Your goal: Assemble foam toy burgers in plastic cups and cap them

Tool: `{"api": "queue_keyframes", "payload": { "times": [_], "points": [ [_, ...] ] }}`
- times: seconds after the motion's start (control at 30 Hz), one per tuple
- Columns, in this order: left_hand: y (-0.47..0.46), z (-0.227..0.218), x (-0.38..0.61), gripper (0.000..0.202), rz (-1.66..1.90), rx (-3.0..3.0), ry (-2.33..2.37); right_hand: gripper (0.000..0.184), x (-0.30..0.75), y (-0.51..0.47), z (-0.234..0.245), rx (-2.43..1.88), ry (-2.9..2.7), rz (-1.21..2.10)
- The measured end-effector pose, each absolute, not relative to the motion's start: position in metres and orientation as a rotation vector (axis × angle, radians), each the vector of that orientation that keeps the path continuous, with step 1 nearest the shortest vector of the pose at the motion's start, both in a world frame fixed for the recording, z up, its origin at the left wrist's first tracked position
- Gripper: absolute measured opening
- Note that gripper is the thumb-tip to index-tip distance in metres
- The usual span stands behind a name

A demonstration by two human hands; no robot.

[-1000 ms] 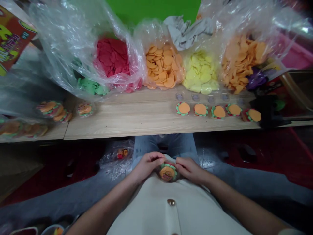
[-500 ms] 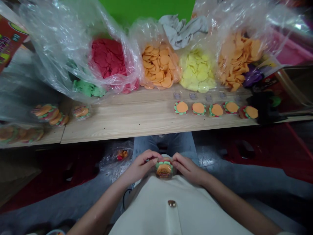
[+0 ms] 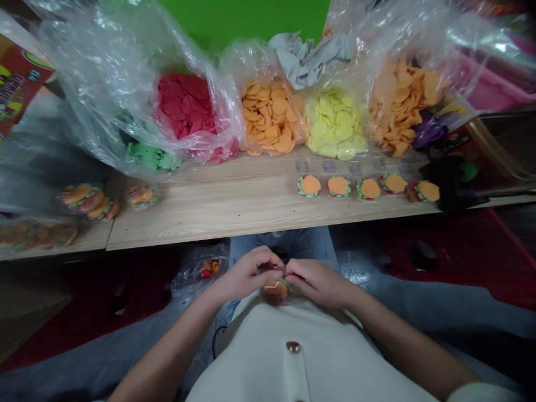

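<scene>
My left hand point(image 3: 247, 273) and my right hand point(image 3: 316, 282) meet close to my body, over my lap, below the wooden table's front edge. Both pinch a small burger-shaped stack of foam discs point(image 3: 275, 290), orange on top with green and red layers, in a clear wrapper. My fingers cover most of the stack; only its near side shows. On the table point(image 3: 234, 212) a row of several similar burger stacks point(image 3: 368, 188) lies at the right.
Clear plastic bags of foam discs line the back of the table: red point(image 3: 186, 109), green point(image 3: 151, 156), orange point(image 3: 270, 117), yellow point(image 3: 337, 123), orange point(image 3: 402, 103). More wrapped burger stacks point(image 3: 90, 201) lie at the left. A small bag point(image 3: 203, 268) sits on the floor by my knee.
Both hands have closed further over the burger stack and shifted slightly up and away from my body; the stack shows less than before. The view drifted a little.
</scene>
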State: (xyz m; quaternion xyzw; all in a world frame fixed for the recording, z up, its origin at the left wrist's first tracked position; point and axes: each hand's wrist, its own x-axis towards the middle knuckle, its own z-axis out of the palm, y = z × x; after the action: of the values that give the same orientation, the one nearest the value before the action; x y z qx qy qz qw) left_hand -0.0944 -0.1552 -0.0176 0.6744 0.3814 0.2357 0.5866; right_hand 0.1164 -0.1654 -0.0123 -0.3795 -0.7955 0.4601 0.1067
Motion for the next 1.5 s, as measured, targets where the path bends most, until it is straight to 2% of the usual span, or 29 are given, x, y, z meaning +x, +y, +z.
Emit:
{"api": "queue_keyframes", "payload": {
  "times": [0.07,0.2,0.37,0.57,0.7,0.9,1.07,1.3,1.5],
  "points": [
    [-0.156,-0.014,-0.093,0.017,0.544,1.586,0.838,0.017,0.114,-0.165,0.000,-1.093,-2.455,1.248],
    [-0.166,-0.023,-0.091,0.014,0.642,1.503,0.908,0.009,0.114,-0.170,0.001,-1.178,-2.441,1.238],
    [-0.174,-0.029,-0.094,0.013,0.695,1.503,0.953,0.017,0.115,-0.174,-0.013,-1.106,-2.563,1.093],
    [-0.181,-0.025,-0.095,0.013,0.697,1.575,0.931,0.017,0.111,-0.183,-0.023,-1.016,-2.685,0.942],
    [-0.171,-0.038,-0.087,0.014,0.709,1.406,0.964,0.023,0.111,-0.175,-0.035,-1.067,-2.522,1.127],
    [-0.115,-0.052,-0.072,0.026,0.846,0.581,0.924,0.035,0.124,-0.127,-0.044,-1.364,-1.741,1.601],
    [-0.091,-0.042,-0.060,0.023,0.903,0.422,0.845,0.037,0.130,-0.119,-0.040,-1.240,-1.315,1.826],
    [-0.094,-0.046,-0.045,0.020,0.956,0.374,0.887,0.035,0.112,-0.124,-0.037,-1.331,-1.048,1.695],
    [-0.097,-0.039,-0.043,0.025,1.049,0.376,0.942,0.031,0.116,-0.129,-0.030,-1.288,-1.036,1.780]
  ]
}}
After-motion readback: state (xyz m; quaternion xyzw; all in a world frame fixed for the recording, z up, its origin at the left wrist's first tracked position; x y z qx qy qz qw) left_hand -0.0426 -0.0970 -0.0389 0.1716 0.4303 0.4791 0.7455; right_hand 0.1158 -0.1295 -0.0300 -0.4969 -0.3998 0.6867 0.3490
